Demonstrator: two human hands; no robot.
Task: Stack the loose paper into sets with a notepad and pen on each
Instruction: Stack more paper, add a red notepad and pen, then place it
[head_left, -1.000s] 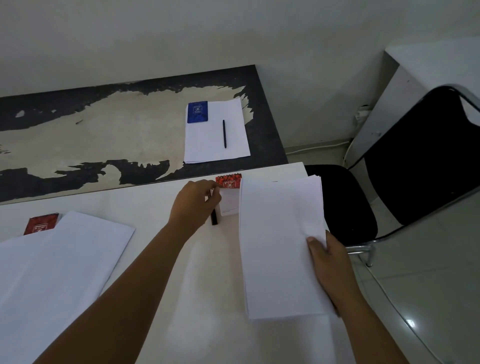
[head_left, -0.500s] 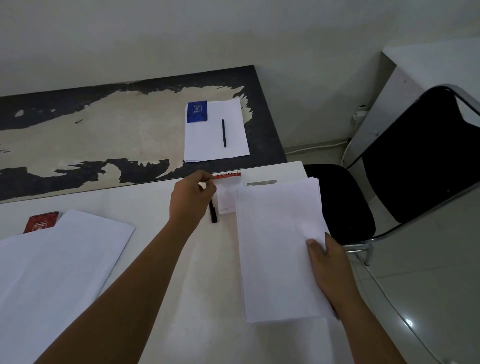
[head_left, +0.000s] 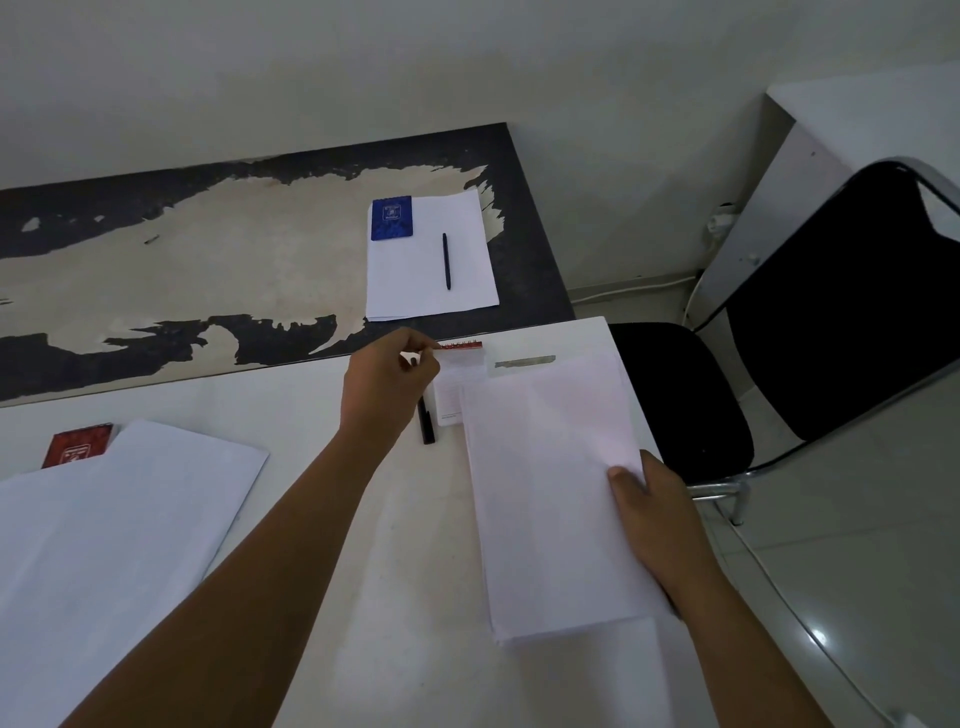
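Note:
My right hand (head_left: 657, 512) grips the right edge of a stack of white paper (head_left: 550, 483) held over the white table (head_left: 405, 597). My left hand (head_left: 387, 382) pinches the top left corner of a small red-topped notepad (head_left: 457, 382), whose right part lies under the stack. A black pen (head_left: 427, 423) lies on the table just below my left hand, partly hidden by it. On the far worn table sits a finished set: white paper (head_left: 431, 275) with a blue notepad (head_left: 391, 218) and a black pen (head_left: 447, 261).
A large loose pile of paper (head_left: 104, 535) covers the table's left, with a red notepad (head_left: 78, 444) peeking out behind it. A black chair (head_left: 810, 332) stands right of the table edge. A white cabinet (head_left: 810, 156) is behind the chair.
My left hand has tilted the red notepad back, so its red cover face now shows only as a thin top strip. The paper stack in my right hand has shifted slightly left over the notepad.

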